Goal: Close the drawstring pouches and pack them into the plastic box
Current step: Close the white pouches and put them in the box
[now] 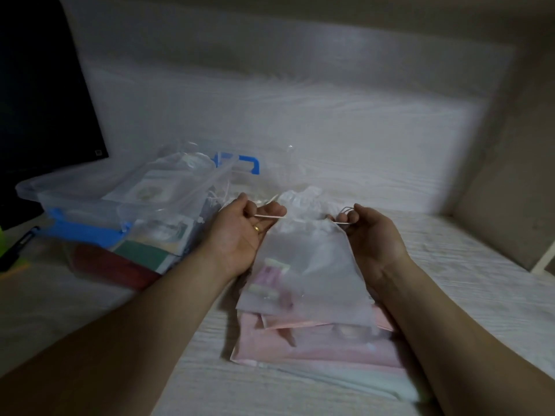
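Observation:
A frosted white drawstring pouch point(309, 265) with pink and pale items inside lies on top of a stack of pink pouches point(315, 346) on the bed. Its mouth is gathered into a ruffle at the top. My left hand point(243, 232), wearing a gold ring, pinches the left drawstring, which is stretched taut. My right hand point(369, 235) grips the looped right drawstring. The clear plastic box point(75, 187) with blue latches stands at the left, with packets inside it.
A clear lid with a blue handle point(240, 163) lies behind the box. A red and a green flat item point(126, 265) stick out under the box. A dark screen point(39, 85) stands at the far left. The white mattress point(330, 130) runs to the wall.

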